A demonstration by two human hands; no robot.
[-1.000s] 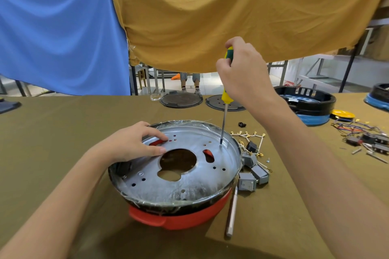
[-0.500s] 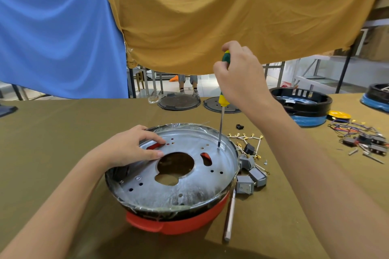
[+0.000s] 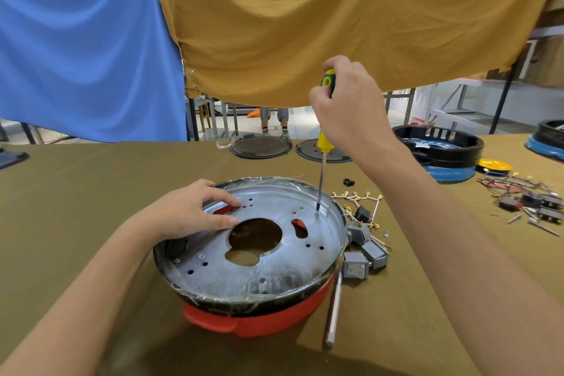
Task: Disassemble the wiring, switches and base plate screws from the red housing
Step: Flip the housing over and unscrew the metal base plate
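A workshop surface [image 3: 91, 192] draped in olive-brown cloth, with a blue sheet [image 3: 85, 49] and a mustard sheet [image 3: 320, 24] hanging behind it.

Near the front edge, in the middle, sits the red housing [image 3: 259, 319], open side up. A round silver base plate [image 3: 274, 265] with a large central cutout lies in its top, ringed by a black rim. The left hand [image 3: 189, 210] rests on the plate's left side, fingers laid loosely flat to steady it, gripping nothing. The right hand [image 3: 348, 110] has its grip wrapped round the handle of a yellow and green screwdriver [image 3: 324, 143], held upright, with the tip set down on the plate's far right part, just inside the rim (the screw head itself is too small to make out).

Just right of the housing lie grey switches [image 3: 363, 250] tangled with pale wiring [image 3: 357, 200], already out. A metal rod [image 3: 333, 311] lies by the housing's right side. Farther right are a second pile of wires and parts [image 3: 531, 195] and a black and blue housing [image 3: 442, 152].

The step in hand appears to be undoing a base plate screw. Next would likely come steady downward pressure while turning, the left hand keeping the plate from spinning.
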